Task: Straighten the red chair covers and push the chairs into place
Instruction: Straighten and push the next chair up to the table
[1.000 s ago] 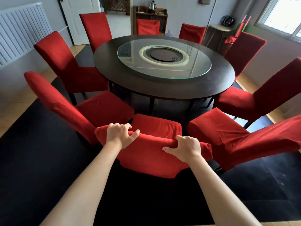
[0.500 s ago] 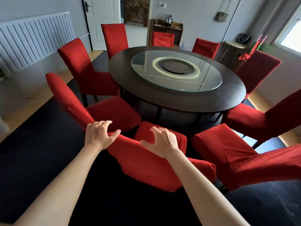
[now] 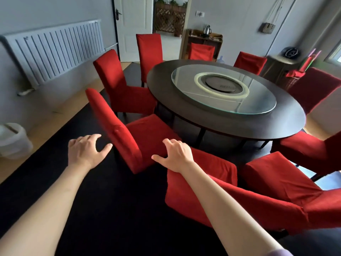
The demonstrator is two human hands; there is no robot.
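Several chairs in red covers ring a dark round table (image 3: pixel 177 106) with a glass turntable (image 3: pixel 258 102). One red chair (image 3: pixel 118 132) stands angled at the table's near left, its backrest between my hands. My left hand (image 3: pixel 86 150) hovers open over the black carpet just left of that backrest. My right hand (image 3: pixel 175 156) is open with fingers spread, over the gap between that chair's seat and the top left corner of the nearest red chair (image 3: pixel 212 198), whose back runs under my right forearm. I cannot tell whether it touches the fabric.
A black carpet (image 3: pixel 110 209) lies under the table and chairs. A radiator (image 3: pixel 55 52) hangs on the left wall, with a white bin (image 3: pixel 13 139) below it. A white door (image 3: pixel 132 24) and a wooden side cabinet (image 3: pixel 203 41) stand at the back.
Both hands have let go of the nearest chair's backrest and moved left toward the neighbouring chair. My view has swung left and up.
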